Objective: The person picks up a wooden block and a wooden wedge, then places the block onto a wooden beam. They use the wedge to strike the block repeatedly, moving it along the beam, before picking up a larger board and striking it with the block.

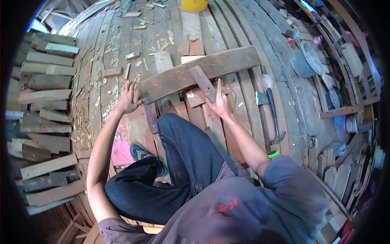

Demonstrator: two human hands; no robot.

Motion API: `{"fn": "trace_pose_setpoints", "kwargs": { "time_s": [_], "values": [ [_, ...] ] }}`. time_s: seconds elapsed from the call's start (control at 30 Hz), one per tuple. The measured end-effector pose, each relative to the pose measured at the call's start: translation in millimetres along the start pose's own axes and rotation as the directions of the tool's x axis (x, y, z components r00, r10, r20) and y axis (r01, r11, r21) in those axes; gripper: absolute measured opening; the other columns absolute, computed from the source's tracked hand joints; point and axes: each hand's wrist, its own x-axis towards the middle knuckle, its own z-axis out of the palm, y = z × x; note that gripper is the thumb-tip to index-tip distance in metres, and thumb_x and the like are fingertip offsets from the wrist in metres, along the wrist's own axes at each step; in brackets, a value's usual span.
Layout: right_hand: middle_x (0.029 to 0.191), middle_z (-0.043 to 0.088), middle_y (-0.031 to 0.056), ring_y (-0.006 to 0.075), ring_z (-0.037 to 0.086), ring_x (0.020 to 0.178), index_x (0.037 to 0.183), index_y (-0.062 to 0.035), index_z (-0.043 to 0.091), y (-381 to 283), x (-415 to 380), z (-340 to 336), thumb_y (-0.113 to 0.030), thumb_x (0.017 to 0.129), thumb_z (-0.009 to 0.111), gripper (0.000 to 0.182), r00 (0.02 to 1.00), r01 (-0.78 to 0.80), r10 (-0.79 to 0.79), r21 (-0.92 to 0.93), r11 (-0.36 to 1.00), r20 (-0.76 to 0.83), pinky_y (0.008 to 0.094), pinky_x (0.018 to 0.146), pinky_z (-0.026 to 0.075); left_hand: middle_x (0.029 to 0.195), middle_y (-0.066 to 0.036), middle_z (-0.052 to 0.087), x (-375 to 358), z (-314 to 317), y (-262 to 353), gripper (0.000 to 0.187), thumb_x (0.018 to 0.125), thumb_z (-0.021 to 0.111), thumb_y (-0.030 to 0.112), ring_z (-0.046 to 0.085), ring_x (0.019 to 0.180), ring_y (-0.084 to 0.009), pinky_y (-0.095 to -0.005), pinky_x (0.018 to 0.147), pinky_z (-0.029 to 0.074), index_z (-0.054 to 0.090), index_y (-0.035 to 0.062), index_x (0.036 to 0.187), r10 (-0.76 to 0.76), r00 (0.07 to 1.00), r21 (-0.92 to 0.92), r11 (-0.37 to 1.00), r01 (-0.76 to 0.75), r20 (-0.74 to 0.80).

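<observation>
A long, slightly curved wooden plank (170,81) lies crosswise in front of me on some wood pieces. My left hand (129,98) is at its left end, fingers spread, the fingertips close to or touching the end. A shorter wooden block (201,81) rests slantwise against the plank's near edge, overlapping its face. My right hand (219,102) grips the lower end of this block, with the thumb and fingers on either side. Part of the block is hidden by that hand.
A claw hammer (277,126) and a hatchet head (262,98) lie to the right. Beyond stands a grey bucket (304,61). A yellow bucket (193,5) is at the far edge. Stacked wood offcuts (48,95) line the left side; chips litter the slatted floor.
</observation>
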Motion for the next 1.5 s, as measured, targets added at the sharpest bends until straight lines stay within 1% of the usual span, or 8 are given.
{"fn": "trace_pose_setpoints", "kwargs": {
  "time_s": [0.1, 0.23, 0.4, 0.47, 0.67, 0.9, 1.0, 1.5],
  "values": [
    [0.094, 0.066, 0.0346, 0.0478, 0.067, 0.087, 0.135, 0.0054, 0.044, 11, 12, -36, -0.036, 0.081, 0.074, 0.074, 0.972, -0.210, 0.230, -0.266, 0.941, 0.046, 0.0523, 0.073, 0.055, 0.158, -0.024, 0.020, 16, 6, 23, 0.102, 0.078, 0.076, 0.041, 0.022, 0.144, -0.0443, -0.0534, 0.120, 0.017, 0.018, 0.0085, 0.155, -0.040, 0.986, 0.074, 0.997, 0.029, 0.160],
    [0.080, 0.067, 0.0322, 0.0479, 0.068, 0.077, 0.111, 0.0121, 0.053, 48, 37, -51, -0.050, 0.084, 0.067, 0.069, 0.875, -0.484, 0.453, -0.362, 0.797, -0.173, 0.0531, 0.067, 0.055, 0.161, -0.019, 0.016, 16, 19, 55, 0.097, 0.080, 0.076, 0.037, 0.029, 0.137, -0.0490, -0.0575, 0.111, 0.031, 0.017, 0.0302, 0.157, -0.027, 0.987, 0.129, 0.992, 0.006, 0.161],
    [0.078, 0.067, 0.0325, 0.0461, 0.069, 0.077, 0.107, 0.0148, 0.052, 21, 37, -1, -0.052, 0.088, 0.063, 0.070, 0.900, -0.395, 0.434, -0.362, 0.845, 0.032, 0.0530, 0.068, 0.057, 0.162, -0.014, 0.016, 11, 30, 58, 0.086, 0.083, 0.072, 0.027, 0.035, 0.130, -0.0520, -0.0588, 0.107, 0.037, 0.025, 0.0435, 0.154, -0.028, 0.986, 0.176, 0.984, -0.002, 0.167],
    [0.076, 0.066, 0.0329, 0.0457, 0.070, 0.074, 0.105, 0.0149, 0.051, 21, 33, 5, -0.052, 0.088, 0.063, 0.070, 0.919, -0.157, 0.284, -0.409, 0.899, 0.272, 0.0523, 0.064, 0.058, 0.161, -0.013, 0.017, 11, 34, 54, 0.085, 0.084, 0.071, 0.027, 0.036, 0.129, -0.0528, -0.0594, 0.107, 0.037, 0.025, 0.0430, 0.154, 0.002, 0.991, 0.181, 0.983, -0.026, 0.134],
    [0.074, 0.065, 0.0336, 0.0460, 0.069, 0.071, 0.099, 0.0137, 0.053, 85, 65, -54, -0.051, 0.087, 0.067, 0.067, 0.872, -0.467, 0.379, -0.297, 0.833, -0.310, 0.0505, 0.057, 0.056, 0.165, -0.012, 0.008, 9, 30, 51, 0.085, 0.086, 0.070, 0.033, 0.031, 0.134, -0.0548, -0.0602, 0.109, 0.035, 0.021, 0.0415, 0.155, -0.030, 0.976, 0.200, 0.980, -0.014, 0.216],
    [0.080, 0.066, 0.0353, 0.0486, 0.069, 0.076, 0.109, 0.0154, 0.051, 38, 55, -55, -0.050, 0.085, 0.066, 0.071, 0.922, -0.194, 0.333, -0.510, 0.838, 0.197, 0.0509, 0.068, 0.058, 0.165, -0.011, 0.009, 11, 26, 57, 0.088, 0.084, 0.071, 0.037, 0.027, 0.138, -0.0533, -0.0592, 0.111, 0.033, 0.019, 0.0382, 0.156, -0.082, 0.957, 0.250, 0.968, 0.011, 0.278],
    [0.091, 0.066, 0.0368, 0.0497, 0.067, 0.090, 0.109, 0.0167, 0.050, 68, 66, -62, -0.047, 0.086, 0.068, 0.070, 0.881, -0.473, 0.446, -0.283, 0.834, -0.159, 0.0504, 0.078, 0.057, 0.165, -0.010, 0.011, 4, 28, 47, 0.089, 0.084, 0.070, 0.040, 0.026, 0.139, -0.0523, -0.0583, 0.113, 0.032, 0.019, 0.0346, 0.157, -0.104, 0.943, 0.233, 0.972, 0.030, 0.316],
    [0.103, 0.064, 0.0384, 0.0492, 0.065, 0.101, 0.113, 0.0170, 0.049, 79, 93, -60, -0.050, 0.086, 0.066, 0.075, 0.875, -0.473, 0.473, -0.396, 0.787, -0.105, 0.0490, 0.087, 0.055, 0.147, -0.018, 0.039, 4, 14, 43, 0.081, 0.082, 0.072, 0.039, 0.038, 0.130, -0.0443, -0.0521, 0.113, 0.033, 0.034, 0.0101, 0.148, 0.027, 0.992, 0.187, 0.981, -0.050, 0.124]
  ]
}}
